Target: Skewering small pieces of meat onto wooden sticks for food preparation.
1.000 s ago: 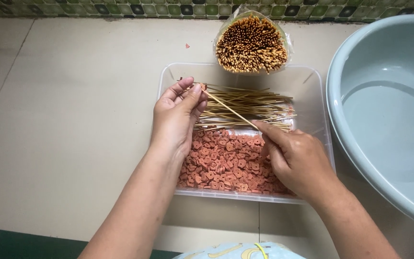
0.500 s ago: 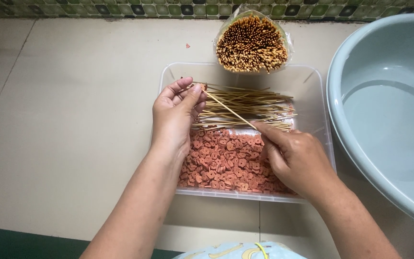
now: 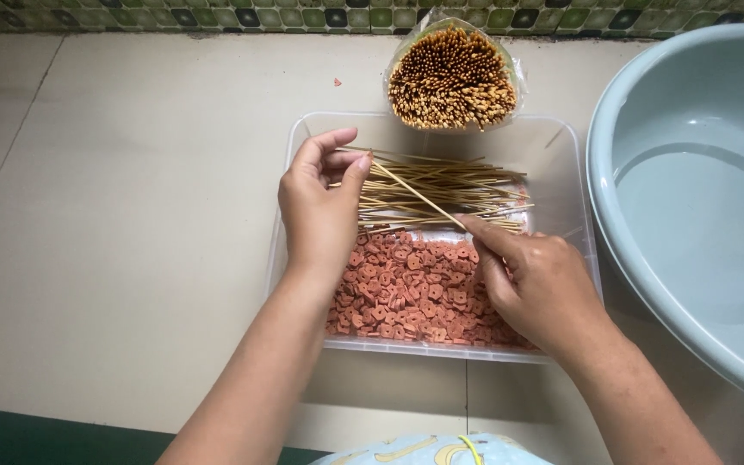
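Both hands' fingers [image 3: 356,168] pinch one skewer [image 3: 415,194].

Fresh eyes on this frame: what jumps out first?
A single bamboo skewer spans between the left hand and right hand, above a clear plastic tub of loose skewers and reddish sausage slices. A big pale-blue basin fills the right side.

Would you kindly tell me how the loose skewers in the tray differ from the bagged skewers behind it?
The loose skewers lie flat, side-on, in the clear tray; the bagged skewers stand packed, ends facing up. The loose ones are few and spread; the bagged ones dense. Both are thin pale sticks.
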